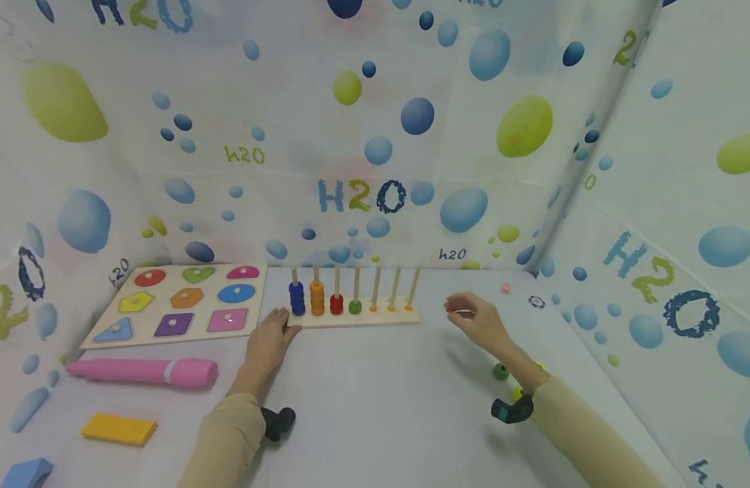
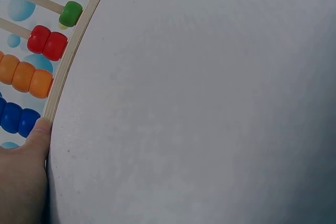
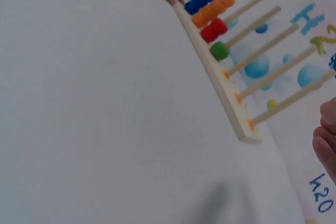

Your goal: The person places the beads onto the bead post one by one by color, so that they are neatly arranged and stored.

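A wooden peg stacker (image 1: 375,320) with a row of upright pegs stands at the back of the table. Blue beads (image 1: 297,299) and orange beads (image 1: 317,298) form tall stacks on its left pegs. Beside them are two red beads (image 1: 336,304) and one green bead (image 1: 354,307); the pegs farther right carry no beads. My left hand (image 1: 267,347) grips the base's left end, its thumb (image 2: 39,135) against the front edge. My right hand (image 1: 480,323) hovers right of the stacker, fingers loosely bent, with no object visible in them.
Loose green (image 1: 501,371) and yellow beads (image 1: 517,393) lie under my right forearm. A shape puzzle board (image 1: 207,315), a pink marker-shaped object (image 1: 143,372), a yellow block (image 1: 119,430) and a blue block (image 1: 28,473) are on the left. A patterned curtain (image 1: 302,122) rises behind.
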Available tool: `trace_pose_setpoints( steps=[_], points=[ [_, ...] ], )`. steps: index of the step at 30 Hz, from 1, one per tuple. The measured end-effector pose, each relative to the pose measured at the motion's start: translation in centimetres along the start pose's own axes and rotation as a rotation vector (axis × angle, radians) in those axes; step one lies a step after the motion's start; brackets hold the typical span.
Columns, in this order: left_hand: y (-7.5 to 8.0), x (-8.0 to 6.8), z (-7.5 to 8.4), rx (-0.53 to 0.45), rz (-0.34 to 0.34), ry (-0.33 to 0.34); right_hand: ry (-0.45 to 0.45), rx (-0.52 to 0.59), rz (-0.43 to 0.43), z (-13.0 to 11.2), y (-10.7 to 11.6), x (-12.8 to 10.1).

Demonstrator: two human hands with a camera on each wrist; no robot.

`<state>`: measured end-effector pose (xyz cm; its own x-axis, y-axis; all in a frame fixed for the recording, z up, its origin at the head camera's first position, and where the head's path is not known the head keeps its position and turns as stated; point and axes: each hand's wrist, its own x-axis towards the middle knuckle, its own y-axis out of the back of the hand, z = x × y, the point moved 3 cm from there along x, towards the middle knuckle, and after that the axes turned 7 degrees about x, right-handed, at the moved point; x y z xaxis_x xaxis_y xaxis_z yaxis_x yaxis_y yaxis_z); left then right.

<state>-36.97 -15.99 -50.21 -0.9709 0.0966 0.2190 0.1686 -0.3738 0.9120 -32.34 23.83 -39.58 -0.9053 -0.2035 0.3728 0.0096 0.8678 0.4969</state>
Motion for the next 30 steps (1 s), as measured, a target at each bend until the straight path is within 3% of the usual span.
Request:
trace_pose_setpoints(
  steps=[8, 16, 23, 30],
  points=[
    [0.6, -0.1, 0.3, 0.004, -0.046, 0.018, -0.058, -0.022, -0.043, 2.6, 2.7, -4.0],
    [0.4, -0.2, 0.3, -0.003, -0.061, 0.024, -0.052, -0.065, -0.058, 8.2, 4.6, -8.0],
    [0.5, -0.2, 0.3, -0.004, -0.058, 0.035, -0.085, -0.162, -0.088, 8.7, 5.2, -9.9],
    [0.4, -0.2, 0.3, -0.004, -0.064, 0.028, -0.091, -0.215, -0.083, 8.8, 5.3, -10.3]
  ],
)
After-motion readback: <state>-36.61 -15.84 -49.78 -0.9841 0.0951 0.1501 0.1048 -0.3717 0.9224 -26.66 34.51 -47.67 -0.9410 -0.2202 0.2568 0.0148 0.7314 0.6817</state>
